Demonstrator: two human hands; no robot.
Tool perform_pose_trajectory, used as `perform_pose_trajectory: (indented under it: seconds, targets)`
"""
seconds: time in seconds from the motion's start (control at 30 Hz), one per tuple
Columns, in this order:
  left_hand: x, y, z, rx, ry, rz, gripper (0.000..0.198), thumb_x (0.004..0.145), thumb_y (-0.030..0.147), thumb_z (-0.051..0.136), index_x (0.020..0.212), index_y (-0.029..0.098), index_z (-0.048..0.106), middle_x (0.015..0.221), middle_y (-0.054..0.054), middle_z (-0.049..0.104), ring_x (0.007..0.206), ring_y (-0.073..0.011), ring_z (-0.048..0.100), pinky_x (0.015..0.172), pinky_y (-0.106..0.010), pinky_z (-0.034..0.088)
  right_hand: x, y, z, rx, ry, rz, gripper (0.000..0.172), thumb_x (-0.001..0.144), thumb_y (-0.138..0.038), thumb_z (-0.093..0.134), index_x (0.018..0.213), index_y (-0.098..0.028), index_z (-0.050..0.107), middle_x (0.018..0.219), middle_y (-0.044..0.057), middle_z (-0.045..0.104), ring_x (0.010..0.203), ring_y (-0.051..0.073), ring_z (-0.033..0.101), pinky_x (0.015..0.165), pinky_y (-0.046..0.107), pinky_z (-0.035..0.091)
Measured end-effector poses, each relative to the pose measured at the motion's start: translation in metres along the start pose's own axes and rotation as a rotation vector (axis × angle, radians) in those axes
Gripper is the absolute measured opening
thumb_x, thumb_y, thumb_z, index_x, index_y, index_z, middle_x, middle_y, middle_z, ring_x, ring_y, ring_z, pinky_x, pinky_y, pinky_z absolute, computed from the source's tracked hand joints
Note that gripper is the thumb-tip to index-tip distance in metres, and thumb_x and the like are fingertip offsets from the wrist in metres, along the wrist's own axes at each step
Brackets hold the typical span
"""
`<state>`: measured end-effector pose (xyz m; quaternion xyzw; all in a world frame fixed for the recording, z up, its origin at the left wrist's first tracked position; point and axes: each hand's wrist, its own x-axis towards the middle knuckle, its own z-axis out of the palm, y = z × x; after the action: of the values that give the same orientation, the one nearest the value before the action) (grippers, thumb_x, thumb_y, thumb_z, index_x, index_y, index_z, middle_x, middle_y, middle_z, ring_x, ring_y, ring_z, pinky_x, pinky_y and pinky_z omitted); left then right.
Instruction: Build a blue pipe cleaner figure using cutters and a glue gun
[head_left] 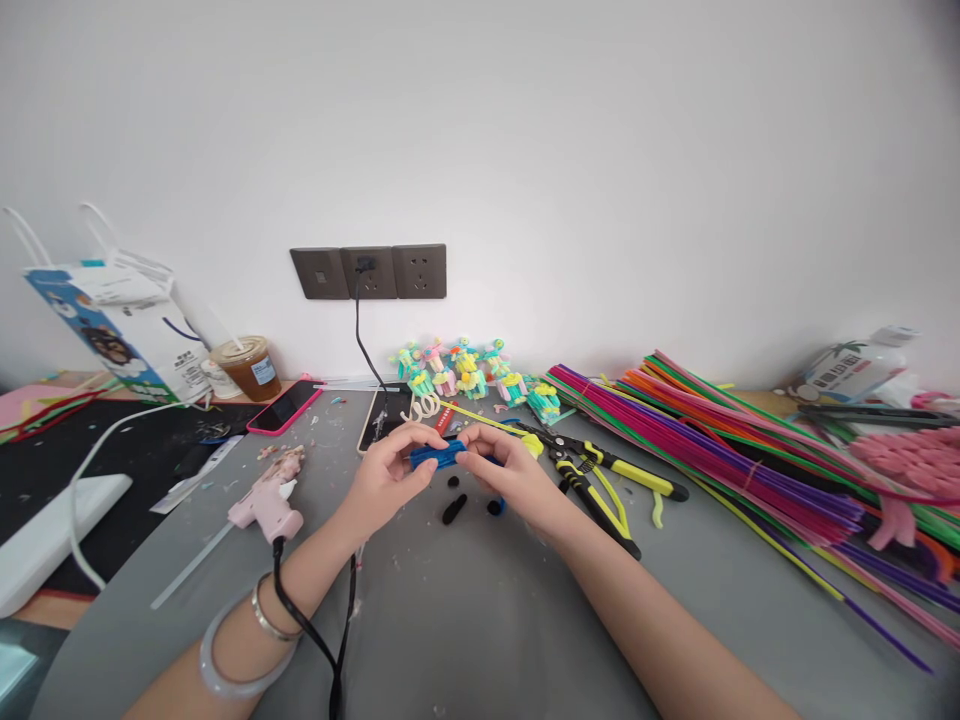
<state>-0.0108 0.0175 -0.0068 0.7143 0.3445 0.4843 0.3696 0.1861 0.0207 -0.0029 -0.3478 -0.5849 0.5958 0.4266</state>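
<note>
Between my two hands, above the grey mat, is a small bundle of blue pipe cleaners point(438, 456). My left hand point(391, 470) pinches its left end with thumb and fingers. At the other end, the fingers of my right hand point(510, 468) close on the same bundle and hide part of it. Just below lie small black fuzzy pieces point(454, 508) and a blue-and-black curled piece point(496, 507). A pink hot glue gun point(270, 505) rests left of my left wrist, a clear glue stick coming out of its back.
Yellow-and-black pliers point(592, 480) lie right of my hands, near piles of coloured pipe cleaners point(705, 450). Small pastel pipe-cleaner figures point(469, 375) stand at the wall. A pink-cased phone point(285, 407), a drink cup point(251, 368) and a paper bag point(127, 330) are left. A black cord point(341, 640) runs under my left forearm.
</note>
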Motion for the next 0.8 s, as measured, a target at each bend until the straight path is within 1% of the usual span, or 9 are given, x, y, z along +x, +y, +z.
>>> perform_pose_trajectory:
  seconds: [0.5, 0.8]
  targets:
    - [0.0009, 0.0023, -0.0005, -0.012, -0.001, -0.001, 0.016, 0.086, 0.031, 0.066, 0.096, 0.019, 0.071, 0.093, -0.008, 0.066, 0.080, -0.0184, 0.060, 0.065, -0.027, 0.052, 0.0006, 0.0014, -0.0011, -0.012, -0.003, -0.012, 0.035, 0.080, -0.053, 0.070, 0.088, -0.021, 0.057, 0.061, -0.007, 0.040, 0.052, 0.009, 0.026, 0.050, 0.025, 0.019]
    - [0.0000, 0.0017, -0.0012, -0.036, -0.027, -0.025, 0.015, 0.088, 0.029, 0.064, 0.098, 0.020, 0.070, 0.097, -0.008, 0.064, 0.084, -0.0187, 0.059, 0.069, -0.029, 0.052, 0.0003, 0.0017, -0.0010, -0.008, -0.003, -0.014, 0.035, 0.080, -0.051, 0.070, 0.088, -0.020, 0.058, 0.060, -0.007, 0.041, 0.052, 0.009, 0.027, 0.050, 0.026, 0.020]
